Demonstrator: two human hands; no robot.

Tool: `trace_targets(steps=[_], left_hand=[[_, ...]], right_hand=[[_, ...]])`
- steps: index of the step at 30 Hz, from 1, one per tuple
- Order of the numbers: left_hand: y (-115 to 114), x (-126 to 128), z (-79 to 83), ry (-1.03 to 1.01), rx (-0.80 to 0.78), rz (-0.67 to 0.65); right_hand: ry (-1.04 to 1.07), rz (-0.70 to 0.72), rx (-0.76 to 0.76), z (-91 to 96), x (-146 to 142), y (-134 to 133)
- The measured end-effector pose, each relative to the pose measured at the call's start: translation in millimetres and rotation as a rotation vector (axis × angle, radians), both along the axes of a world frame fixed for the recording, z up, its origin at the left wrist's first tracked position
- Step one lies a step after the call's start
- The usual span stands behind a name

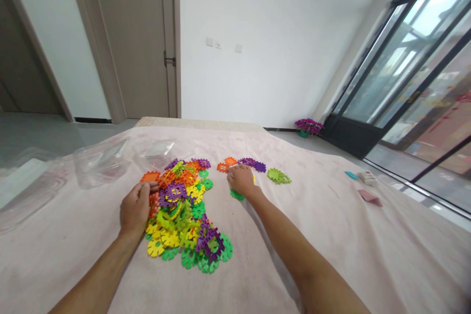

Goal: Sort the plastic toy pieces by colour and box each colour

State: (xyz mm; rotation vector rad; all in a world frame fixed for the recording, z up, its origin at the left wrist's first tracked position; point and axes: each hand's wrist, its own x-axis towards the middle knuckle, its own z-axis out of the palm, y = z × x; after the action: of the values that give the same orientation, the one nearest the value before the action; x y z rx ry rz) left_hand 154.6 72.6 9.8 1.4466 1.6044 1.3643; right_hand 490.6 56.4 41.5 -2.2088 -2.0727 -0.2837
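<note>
A mixed pile of plastic snowflake pieces [186,216] in orange, yellow, green and purple lies on the pale pink cloth [324,250]. My left hand [135,208] rests at the pile's left edge, fingers curled on an orange piece [151,176]. My right hand [241,180] lies knuckles up to the right of the pile, over a green piece [237,196] and a yellow one. Beyond it sit small sorted groups: orange pieces [226,164], purple pieces [252,163] and light green pieces [278,176].
Clear plastic containers [101,162] and lids stand on the cloth at the back left. A blue item [351,175], a small white box [367,177] and a pink piece [370,197] lie at the right. A door, a glass sliding door and potted flowers [308,126] are behind.
</note>
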Motion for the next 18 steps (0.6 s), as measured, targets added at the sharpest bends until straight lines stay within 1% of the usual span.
trace_targets(steps=[2, 4, 7, 10, 14, 16, 18], left_hand=[[0.6, -0.3, -0.6, 0.002, -0.004, -0.002], [0.9, -0.4, -0.9, 0.005, 0.000, -0.005], [0.9, -0.4, -1.1, 0.006, 0.007, -0.005], [1.1, -0.6, -1.6, 0.010, 0.000, 0.000], [2.1, -0.9, -2.4, 0.013, -0.001, 0.002], [2.4, -0.8, -2.5, 0.006, 0.002, -0.001], [2.2, -0.4, -2.2, -0.001, 0.004, -0.007]], right_hand=[[0.029, -0.040, 0.041, -0.4, 11.0, 3.2], [0.060, -0.130, 0.056, -1.0, 23.2, 5.8], [0.126, -0.227, -0.012, -1.9, 40.8, 10.9], [0.179, -0.225, -0.056, -1.8, 55.9, 16.9], [0.203, -0.242, -0.048, 1.1, 72.6, 22.6], [0.209, -0.266, -0.032, 2.5, 76.7, 24.8], [0.206, -0.292, 0.001, 2.9, 74.2, 28.0]])
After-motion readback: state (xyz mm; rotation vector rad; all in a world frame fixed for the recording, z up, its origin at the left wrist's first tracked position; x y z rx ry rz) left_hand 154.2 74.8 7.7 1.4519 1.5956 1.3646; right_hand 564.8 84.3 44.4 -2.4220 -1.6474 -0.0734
